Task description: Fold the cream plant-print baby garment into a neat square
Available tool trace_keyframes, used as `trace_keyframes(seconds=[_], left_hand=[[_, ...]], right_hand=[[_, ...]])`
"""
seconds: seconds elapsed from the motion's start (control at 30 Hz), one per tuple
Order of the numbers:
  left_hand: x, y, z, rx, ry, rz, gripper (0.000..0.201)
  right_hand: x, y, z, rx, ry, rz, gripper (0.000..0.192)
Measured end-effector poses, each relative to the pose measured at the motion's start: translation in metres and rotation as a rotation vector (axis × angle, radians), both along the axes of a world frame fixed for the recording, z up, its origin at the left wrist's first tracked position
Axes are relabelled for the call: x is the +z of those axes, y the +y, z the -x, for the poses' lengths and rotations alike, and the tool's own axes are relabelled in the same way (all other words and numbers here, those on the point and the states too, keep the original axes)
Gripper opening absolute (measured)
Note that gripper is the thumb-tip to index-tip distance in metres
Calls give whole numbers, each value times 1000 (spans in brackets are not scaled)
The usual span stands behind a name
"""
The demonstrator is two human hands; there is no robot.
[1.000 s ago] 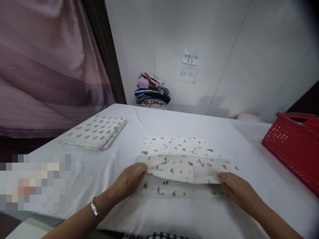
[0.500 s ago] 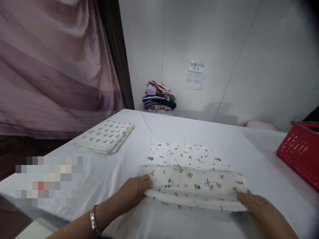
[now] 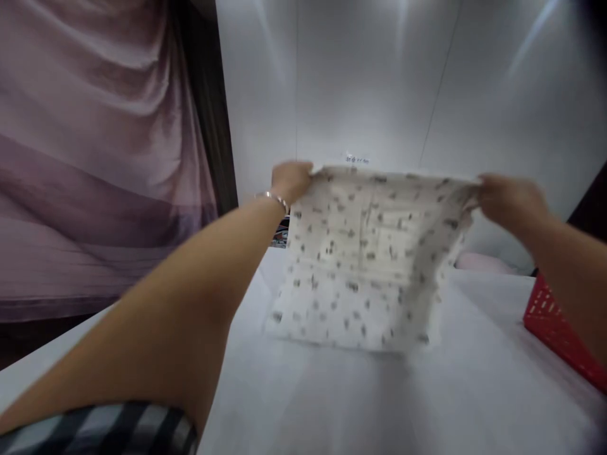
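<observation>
A pale wall [image 3: 370, 82] fills most of what is in front of me, with a mauve curtain [image 3: 95, 158] hanging in heavy folds to my left and a dark strip between the two. Below them a table under a white cover [image 3: 360, 404] stretches away from me to the wall.

Above that table I hold up a white cloth with small dark printed marks [image 3: 365, 259]. It hangs like a sheet from its top edge, which runs nearly level between my hands, and its bottom edge reaches down to the table cover, though the blur leaves me unsure whether it rests there or just clears it. Fold lines show faintly through the middle of the cloth.

My left hand [image 3: 291, 180] is pinched shut on the top left corner of the cloth, arm stretched out long, with a checked sleeve [image 3: 118, 430] at the near end. My right hand [image 3: 509, 199] is closed on the top right corner in the same way, fingers bunched over the fabric edge.

At the right edge of the table sits a red basket [image 3: 554, 328], only partly in view past my right forearm. A metal bracelet [image 3: 272, 199] circles my left wrist. Just above the cloth's top edge, a small paper note [image 3: 355, 159] shows on the wall, too smeared to read.
</observation>
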State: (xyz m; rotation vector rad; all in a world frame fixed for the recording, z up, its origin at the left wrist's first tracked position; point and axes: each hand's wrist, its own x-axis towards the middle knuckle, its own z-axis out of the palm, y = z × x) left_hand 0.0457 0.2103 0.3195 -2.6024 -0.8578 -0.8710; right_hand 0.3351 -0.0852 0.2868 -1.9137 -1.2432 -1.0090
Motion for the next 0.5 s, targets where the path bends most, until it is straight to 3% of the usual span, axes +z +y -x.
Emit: trace_keyframes(seconds=[0.07,0.13,0.17,0.23,0.3,0.37,0.5], left_hand=[[45,1,-2,37,-178,-104,33],[67,-2,10,17,-289,-190,32],[68,-6,19,-6,-305,-238,34],[54,-13,43,-49,-284,-324,35],[19,-16,69,-82,-218,-351,30],[-30,-14,96,-137,-133,-316,28],[-156,4,149,-308,144,-57,28]], right_hand=[[42,-10,5,-179,-164,-82,43],[58,-26,24,-286,-210,-8,48],[56,-34,36,-322,-212,23,47],[39,-51,58,-305,-212,66,39],[5,-67,75,-238,-212,99,35],[-41,-80,89,-86,-228,198,33],[-152,-86,140,270,-70,395,29]])
